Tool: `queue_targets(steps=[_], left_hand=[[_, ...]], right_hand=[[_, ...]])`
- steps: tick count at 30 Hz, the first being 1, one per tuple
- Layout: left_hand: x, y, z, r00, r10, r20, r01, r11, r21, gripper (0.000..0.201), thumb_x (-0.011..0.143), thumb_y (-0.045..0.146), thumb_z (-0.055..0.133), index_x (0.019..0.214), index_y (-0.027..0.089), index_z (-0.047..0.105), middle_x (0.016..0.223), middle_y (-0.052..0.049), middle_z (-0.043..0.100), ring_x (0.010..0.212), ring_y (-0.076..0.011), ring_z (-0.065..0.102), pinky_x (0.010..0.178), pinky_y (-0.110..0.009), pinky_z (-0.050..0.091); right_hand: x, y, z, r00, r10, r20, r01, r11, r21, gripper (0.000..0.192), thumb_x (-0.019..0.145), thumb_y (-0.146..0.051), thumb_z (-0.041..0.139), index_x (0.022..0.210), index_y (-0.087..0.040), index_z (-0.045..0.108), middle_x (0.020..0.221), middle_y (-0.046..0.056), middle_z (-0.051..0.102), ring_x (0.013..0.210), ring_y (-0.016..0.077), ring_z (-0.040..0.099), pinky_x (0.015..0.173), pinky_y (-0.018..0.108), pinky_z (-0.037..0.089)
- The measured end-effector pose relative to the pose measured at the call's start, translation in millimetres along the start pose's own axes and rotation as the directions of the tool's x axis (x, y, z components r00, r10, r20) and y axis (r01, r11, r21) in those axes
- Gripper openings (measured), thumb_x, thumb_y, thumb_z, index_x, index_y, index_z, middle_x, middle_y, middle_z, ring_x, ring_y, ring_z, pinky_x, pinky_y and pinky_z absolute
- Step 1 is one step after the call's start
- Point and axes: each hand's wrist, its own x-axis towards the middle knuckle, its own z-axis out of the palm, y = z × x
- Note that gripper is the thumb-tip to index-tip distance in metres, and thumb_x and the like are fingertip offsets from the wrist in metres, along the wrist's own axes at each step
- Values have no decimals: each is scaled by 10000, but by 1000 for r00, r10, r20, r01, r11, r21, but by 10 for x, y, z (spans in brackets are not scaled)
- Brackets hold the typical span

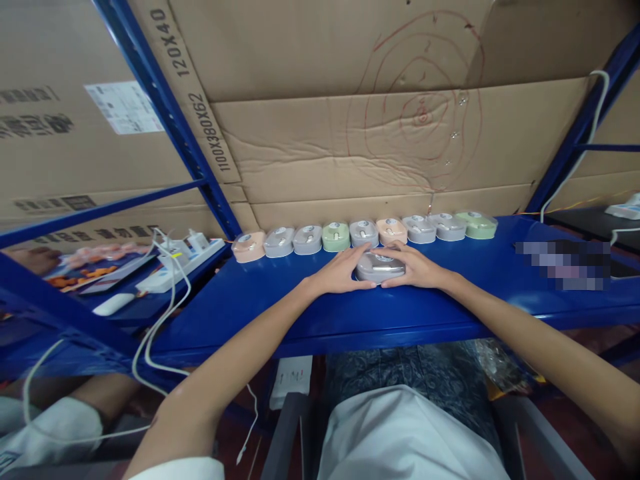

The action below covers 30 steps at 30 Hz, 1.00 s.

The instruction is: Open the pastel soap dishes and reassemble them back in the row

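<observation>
Item: grey mouse in clear case (380,267), lying flat on the blue shelf (280,300), clasped between our left hand (343,272) and right hand (415,268), fingers of both closed against its sides. Just beyond our fingertips we list a row of nine cased mice (364,233) in peach, grey and green, set side by side along the cardboard backing (350,153). Well off past our left hand: a white power strip (183,263) with trailing cables

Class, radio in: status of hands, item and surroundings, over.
Left hand and right hand clasp grey case on blue shelf. Row of cases just behind. Nothing between.
</observation>
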Motion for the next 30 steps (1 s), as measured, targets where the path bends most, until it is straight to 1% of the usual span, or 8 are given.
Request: queue_targets(steps=[8, 12, 14, 17, 20, 24, 28, 30], left_hand=[[-2, 22, -30, 998, -61, -22, 60, 996, -68, 1248, 869, 831, 712, 1767, 260, 60, 1827, -202, 183, 1636, -455, 326, 1323, -647, 288], [-1, 9, -20, 994, -74, -79, 62, 987, -146, 1152, 964, 815, 587, 1765, 267, -33, 1814, -226, 199, 1530, -416, 491, 1283, -633, 355], [-5, 14, -17, 994, -70, -79, 58, 988, -145, 1056, 1015, 800, 496, 1767, 259, -11, 1805, -222, 232, 1526, -402, 494, 1280, -625, 357], [-6, 34, -14, 995, -90, -41, 86, 991, -98, 974, 1047, 789, 416, 1765, 224, 79, 1785, -220, 291, 1569, -404, 440, 1287, -612, 342], [6, 44, -8, 996, -89, -22, 88, 995, -43, 915, 1057, 783, 388, 1746, 216, 187, 1760, -201, 364, 1617, -405, 372, 1300, -600, 312], [30, 25, 2, 996, -85, -5, 85, 996, 7, 861, 1060, 798, 352, 1685, 207, 349, 1720, -202, 433, 1589, -414, 404, 1284, -617, 307], [41, 15, 9, 997, -78, 19, 77, 996, 32, 837, 1069, 799, 317, 1660, 212, 403, 1672, -191, 497, 1555, -407, 440, 1267, -613, 320], [44, 23, 9, 997, -74, 22, 74, 997, 38, 838, 1069, 800, 312, 1654, 210, 418, 1656, -187, 515, 1550, -406, 444, 1267, -607, 319]], right_hand=[[-13, -16, -179, 996, 52, -77, -51, 999, 12, 865, 838, -685, 843, 1598, -370, 578, 1437, 131, 650, 1326, 393, 634, 1167, 658, 477], [-155, 43, -530, 973, 77, -218, -92, 994, -57, 834, 849, -675, 829, 1584, -358, 594, 1423, 117, 680, 1284, 399, 647, 1150, 650, 482], [-302, 149, -788, 939, 134, -316, -182, 975, -127, 813, 845, -679, 815, 1564, -359, 613, 1400, 115, 702, 1207, 401, 661, 1091, 637, 511], [-567, 406, -1254, 824, 269, -499, -432, 868, -246, 800, 858, -626, 815, 1555, -279, 632, 1326, 163, 725, 1145, 359, 656, 1047, 523, 520], [-815, 736, -1717, 642, 333, -690, -676, 671, -305, 766, 882, -561, 818, 1532, -194, 647, 1347, 216, 713, 1214, 345, 600, 1063, 454, 464], [-1124, 1228, -2128, 435, 414, -799, -869, 426, -252, 798, 940, -603, 745, 1570, -140, 590, 1352, 256, 699, 1232, 354, 562, 1033, 452, 430], [-1395, 1718, -2247, 379, 569, -730, -925, 201, -323, 781, 947, -617, 704, 1541, -119, 613, 1291, 310, 710, 1275, 421, 540, 996, 515, 429], [-1469, 1917, -2226, 383, 589, -711, -918, 153, -367, 743, 964, -610, 654, 1471, -68, 659, 1228, 365, 696, 1246, 457, 546, 951, 559, 431]])
